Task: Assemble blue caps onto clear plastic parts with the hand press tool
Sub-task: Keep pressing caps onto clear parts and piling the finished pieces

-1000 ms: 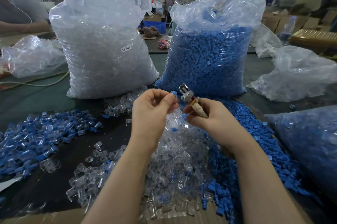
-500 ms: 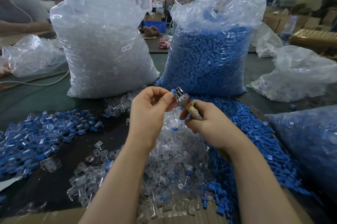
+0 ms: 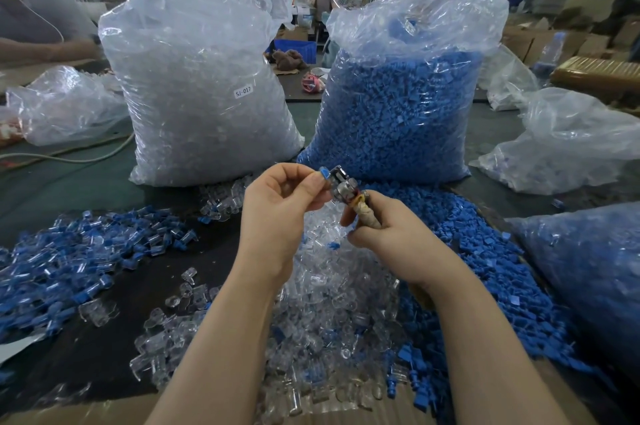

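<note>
My left hand [image 3: 280,203] pinches a small blue cap [image 3: 324,172] between thumb and fingertip, right against the metal head of the hand press tool [image 3: 343,182]. My right hand [image 3: 391,234] grips the tool by its tan wrapped handle, the head pointing up and left. Whether a clear part sits in the tool's head is too small to tell. Under my hands lies a heap of loose clear plastic parts [image 3: 332,286]. Loose blue caps [image 3: 467,251] are heaped to its right.
A tall bag of clear parts [image 3: 204,92] and a tall bag of blue caps [image 3: 401,106] stand behind. Assembled blue-and-clear pieces [image 3: 69,258] spread at left. Another bag of blue pieces [image 3: 588,268] lies at right. Crumpled bags sit at both far sides. Another person's arm [image 3: 41,47] rests far left.
Both hands have drifted slightly left and down. The tool's head has tilted toward my left hand, and the blue cap now sits against it.
</note>
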Action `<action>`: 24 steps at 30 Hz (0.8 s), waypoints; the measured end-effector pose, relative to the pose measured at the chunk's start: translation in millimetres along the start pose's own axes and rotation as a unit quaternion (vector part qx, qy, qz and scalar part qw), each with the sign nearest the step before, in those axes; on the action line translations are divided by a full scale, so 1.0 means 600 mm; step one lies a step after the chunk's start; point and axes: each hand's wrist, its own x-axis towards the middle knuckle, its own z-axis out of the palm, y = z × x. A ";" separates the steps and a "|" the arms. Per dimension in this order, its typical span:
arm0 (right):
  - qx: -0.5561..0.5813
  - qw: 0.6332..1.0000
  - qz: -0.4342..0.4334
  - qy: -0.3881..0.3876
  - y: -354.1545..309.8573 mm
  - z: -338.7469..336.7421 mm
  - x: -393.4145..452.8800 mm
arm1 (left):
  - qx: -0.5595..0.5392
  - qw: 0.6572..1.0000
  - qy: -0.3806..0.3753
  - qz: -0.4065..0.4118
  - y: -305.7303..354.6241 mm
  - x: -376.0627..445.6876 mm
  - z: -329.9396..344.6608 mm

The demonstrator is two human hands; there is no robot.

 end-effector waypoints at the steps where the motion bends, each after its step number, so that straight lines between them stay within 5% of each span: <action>1: 0.005 1.000 0.000 0.000 0.000 0.000 0.000 | -0.001 1.000 -0.003 -0.001 0.000 0.000 0.000; 24: -0.039 0.999 0.007 -0.003 0.001 -0.005 -0.001 | 0.028 0.999 -0.028 -0.029 -0.003 -0.003 0.005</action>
